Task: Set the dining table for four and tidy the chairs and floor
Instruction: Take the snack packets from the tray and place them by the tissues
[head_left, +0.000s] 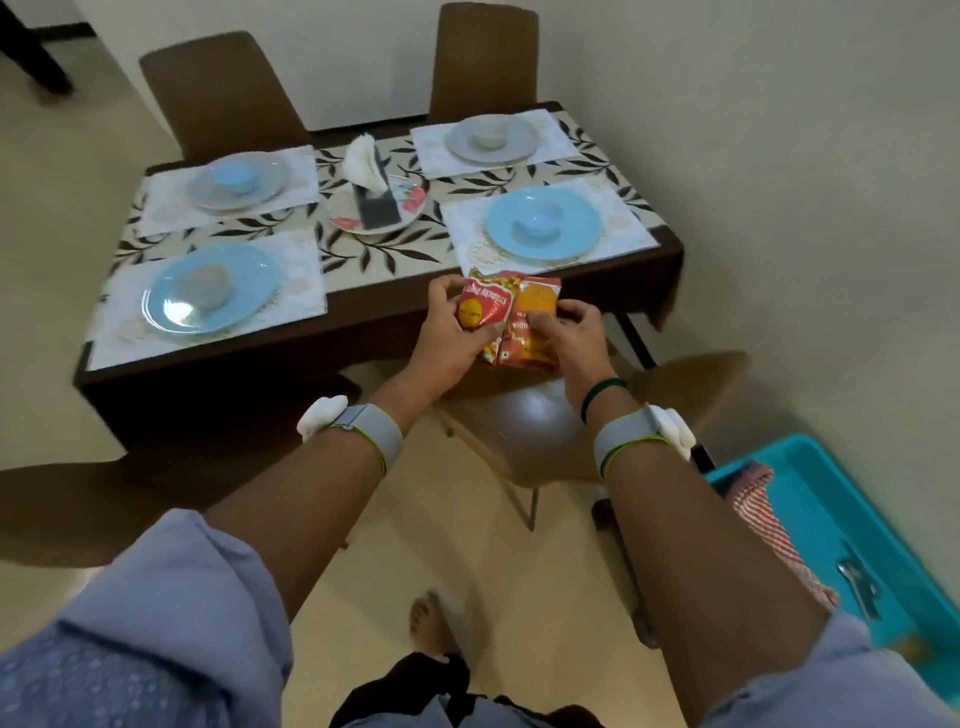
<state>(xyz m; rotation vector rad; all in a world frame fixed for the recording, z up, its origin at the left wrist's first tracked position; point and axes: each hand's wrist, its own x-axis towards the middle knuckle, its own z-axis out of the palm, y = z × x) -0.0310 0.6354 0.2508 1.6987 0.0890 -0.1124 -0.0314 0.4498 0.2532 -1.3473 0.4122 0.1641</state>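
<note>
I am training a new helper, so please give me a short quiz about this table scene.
1. True or false: the near left blue plate carries a bowl.
2. What do the left hand and right hand hold? A snack packets, B spoons, C a cloth.
3. How many placemats lie on the table?
Key: 1 true; 2 A; 3 four.

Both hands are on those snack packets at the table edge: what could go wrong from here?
1. The left hand and right hand pinch two packets in front of the table edge, above a chair; a slip would likely drop them off the table.
2. The teal tray sits on the floor to the right; a sidestep might catch it.
</note>
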